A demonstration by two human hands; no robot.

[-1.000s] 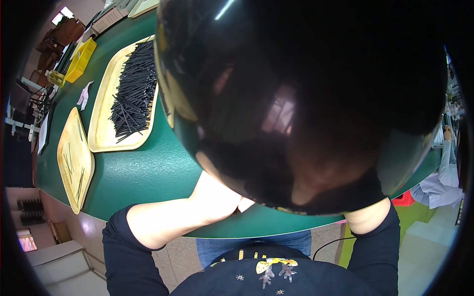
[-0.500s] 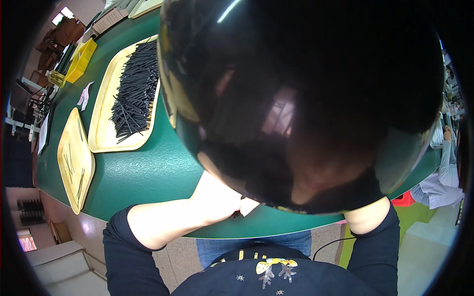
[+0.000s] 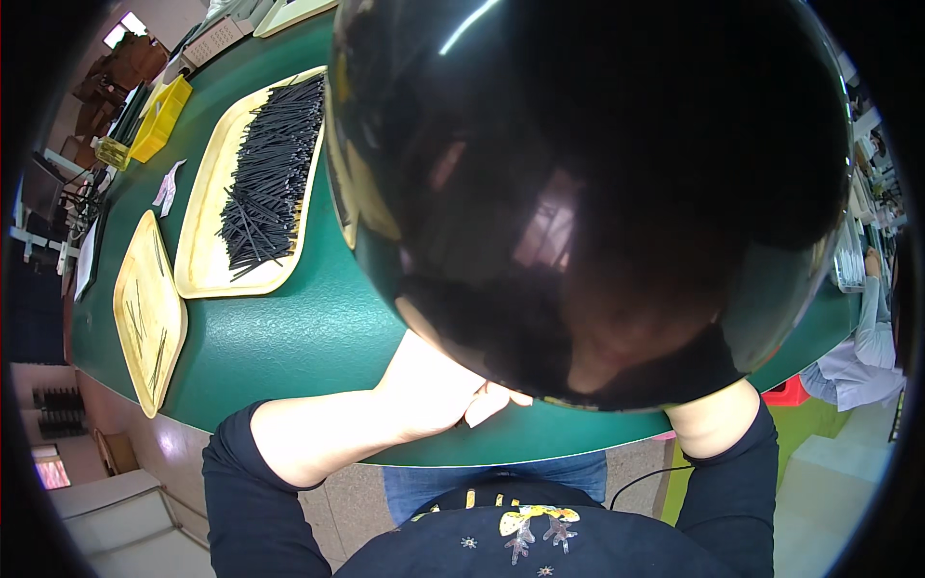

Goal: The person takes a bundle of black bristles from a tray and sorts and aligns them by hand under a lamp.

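Note:
A large glossy black dome (image 3: 597,193), which looks like a lamp shade, covers the middle of the view and hides most of the work under it. My left hand (image 3: 448,390) rests low over the green table near its front edge, partly under the dome's rim. Its visible fingers are curled closed, and a small dark bit shows below them, too little to name. My right forearm (image 3: 718,424) runs under the dome on the right. The right hand itself is hidden there, with anything it holds.
Left of the dome, a cream tray (image 3: 198,260) carries a heap of thin black rods. A smaller cream tray (image 3: 130,289) holds a few thin dark pieces. Beyond lie a crumpled paper scrap (image 3: 168,188) and a yellow bin (image 3: 162,118). Another person's sleeve (image 3: 875,323) shows far right.
The dome's left edge appears slightly further right, uncovering a bit more of the heaped tray. My left fingers have shifted a little, and more of them show beside the rim.

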